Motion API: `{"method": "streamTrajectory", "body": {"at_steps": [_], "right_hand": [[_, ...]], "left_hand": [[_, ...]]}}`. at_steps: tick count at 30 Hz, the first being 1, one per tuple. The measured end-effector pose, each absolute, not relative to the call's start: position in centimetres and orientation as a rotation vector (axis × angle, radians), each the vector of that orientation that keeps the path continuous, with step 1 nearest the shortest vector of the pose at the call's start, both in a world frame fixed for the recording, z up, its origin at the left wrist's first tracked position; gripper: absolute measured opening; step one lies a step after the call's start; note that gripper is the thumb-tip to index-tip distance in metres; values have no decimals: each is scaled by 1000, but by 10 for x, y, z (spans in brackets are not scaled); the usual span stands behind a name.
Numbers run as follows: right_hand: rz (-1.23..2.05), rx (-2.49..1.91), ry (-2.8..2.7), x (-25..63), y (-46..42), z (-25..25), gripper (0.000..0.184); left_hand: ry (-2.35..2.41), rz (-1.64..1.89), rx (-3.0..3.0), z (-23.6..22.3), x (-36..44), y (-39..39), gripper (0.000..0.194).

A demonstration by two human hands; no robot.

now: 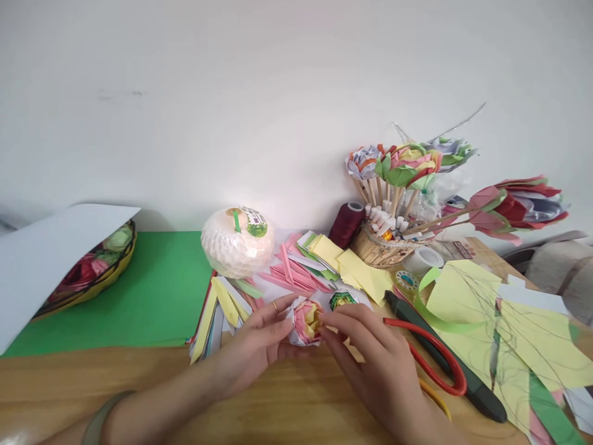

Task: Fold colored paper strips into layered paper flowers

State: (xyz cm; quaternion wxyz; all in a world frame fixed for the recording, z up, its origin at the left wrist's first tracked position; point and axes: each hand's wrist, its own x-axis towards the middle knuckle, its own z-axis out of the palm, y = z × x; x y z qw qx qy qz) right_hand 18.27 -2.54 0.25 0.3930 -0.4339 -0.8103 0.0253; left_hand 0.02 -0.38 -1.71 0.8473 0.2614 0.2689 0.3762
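Between my two hands, above the front of the wooden table, is a folded paper flower (306, 319) with white outer petals, pink ones inside them and a yellow centre. My left hand (266, 334) wears a ring and grips the flower's left side between thumb and fingers. On the right, the thumb and fingertips of my right hand (370, 346) pinch the flower's edge near the yellow petals. Just behind it lies a green and white paper flower (343, 301). Folded pink paper pieces (296, 266) and yellow strips (227, 303) lie close around my hands.
A white wrapped ball-shaped item (237, 241) stands behind my left hand. A basket (384, 247) of paper flowers on sticks and a maroon thread spool (347, 222) are at the back right. Red-handled scissors (458, 374) lie beside my right hand. Green card (167, 278) lies left.
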Motion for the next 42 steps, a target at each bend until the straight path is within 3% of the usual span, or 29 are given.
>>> {"method": "streamTrajectory", "body": {"at_steps": [4,7,15,20,23,27,33,42], "right_hand": [[346,-1225,-1882,180,-25,7,18],[471,-1267,-1910,178,-24,7,26],[480,-1240,-2006,175,-20,-1,29],[494,-1204,-2086,179,-20,-1,31],[532,-1185,-2127,180,-21,1,30],[510,-1165,-2100,180,-21,5,26],[341,-1094,-2017,178,-23,8,14],[324,-1087,-2088,177,-25,-1,14]], "left_hand": [[580,803,577,-13,-2,-2,49],[589,802,571,-13,-2,0,50],[411,824,536,-18,-2,4,58],[503,786,541,-18,-2,3,33],[608,725,571,-20,2,2,34],[654,781,560,-22,3,2,20],[577,795,512,-19,1,1,28],[494,808,486,-20,0,0,31]]}}
